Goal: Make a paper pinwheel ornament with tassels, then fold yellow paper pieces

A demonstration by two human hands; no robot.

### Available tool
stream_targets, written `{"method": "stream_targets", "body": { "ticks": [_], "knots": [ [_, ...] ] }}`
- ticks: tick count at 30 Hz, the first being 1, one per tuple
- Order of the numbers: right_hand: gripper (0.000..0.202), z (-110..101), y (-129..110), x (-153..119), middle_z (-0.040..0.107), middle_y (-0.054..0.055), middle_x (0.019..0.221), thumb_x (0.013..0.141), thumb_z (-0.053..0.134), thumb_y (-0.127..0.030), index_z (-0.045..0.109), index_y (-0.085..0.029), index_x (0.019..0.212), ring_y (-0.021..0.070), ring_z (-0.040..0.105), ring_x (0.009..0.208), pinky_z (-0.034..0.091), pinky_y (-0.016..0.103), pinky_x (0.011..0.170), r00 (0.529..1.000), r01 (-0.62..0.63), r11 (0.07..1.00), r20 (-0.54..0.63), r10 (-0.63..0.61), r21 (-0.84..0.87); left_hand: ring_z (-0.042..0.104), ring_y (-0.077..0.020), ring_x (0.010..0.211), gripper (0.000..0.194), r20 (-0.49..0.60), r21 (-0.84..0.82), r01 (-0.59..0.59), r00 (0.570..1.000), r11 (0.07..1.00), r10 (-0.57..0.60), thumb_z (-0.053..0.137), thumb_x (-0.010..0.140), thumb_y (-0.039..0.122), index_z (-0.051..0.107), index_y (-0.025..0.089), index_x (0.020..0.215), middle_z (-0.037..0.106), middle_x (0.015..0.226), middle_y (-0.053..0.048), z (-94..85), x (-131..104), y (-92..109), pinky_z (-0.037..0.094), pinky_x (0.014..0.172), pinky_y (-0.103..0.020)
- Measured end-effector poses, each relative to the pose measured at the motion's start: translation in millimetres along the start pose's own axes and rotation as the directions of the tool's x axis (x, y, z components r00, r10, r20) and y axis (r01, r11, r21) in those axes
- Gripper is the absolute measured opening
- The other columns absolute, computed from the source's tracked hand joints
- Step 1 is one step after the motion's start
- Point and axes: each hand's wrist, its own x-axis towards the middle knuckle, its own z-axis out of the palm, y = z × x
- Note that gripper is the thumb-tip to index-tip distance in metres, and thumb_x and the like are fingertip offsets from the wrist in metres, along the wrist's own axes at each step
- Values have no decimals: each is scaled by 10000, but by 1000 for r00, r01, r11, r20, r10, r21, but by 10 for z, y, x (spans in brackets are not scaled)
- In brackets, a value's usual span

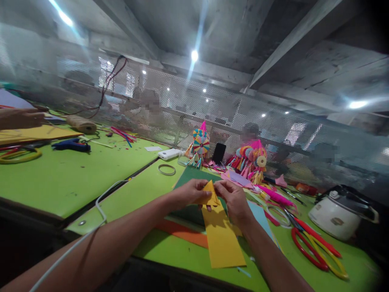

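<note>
My left hand (193, 192) pinches a small piece of folded yellow paper (210, 195), thumb on its front. The paper comes to a point at the top and shows layered folds below. At its right edge are the closed fingertips of my right hand (235, 200). Under both hands lies a long yellow paper strip (225, 247); whether it joins the folded piece I cannot tell. Beneath these is a dark green sheet (190, 178), with an orange paper strip (185, 234) by its near edge.
Large scissors (316, 247) and a white pot (337, 215) stand at right. Colourful tasselled paper ornaments (201, 146), a phone (219, 153) and a white device (169, 154) line the back. A white cable (99, 207) crosses my left arm. Far left is another person's hand (22, 118).
</note>
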Motion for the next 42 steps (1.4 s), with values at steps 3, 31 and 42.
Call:
{"method": "stream_targets", "body": {
  "ticks": [3,31,42],
  "knots": [
    [238,5,31,13,563,-13,635,688,705,-369,589,-161,692,115,509,608,422,235,585,998,36,996,-58,-41,-80,558,-88,504,364,20,52,5,1000,999,-6,644,734,448,516,133,864,621,738,-28,35,-4,-7,349,432,-176],
    [506,-121,52,15,549,1,586,821,406,-634,533,-168,673,99,455,476,369,220,471,911,-143,974,361,198,-174,525,-87,503,365,-100,-27,64,993,998,-66,661,695,421,545,107,840,627,708,-54,17,-7,11,328,427,-179],
    [426,14,158,2,360,-47,493,856,428,-443,349,-196,518,101,333,498,223,245,492,982,186,749,138,-127,-636,585,-136,525,374,-182,23,116,977,993,-110,630,670,460,541,131,822,615,649,-24,-15,13,-95,358,423,-195]
  ]
}}
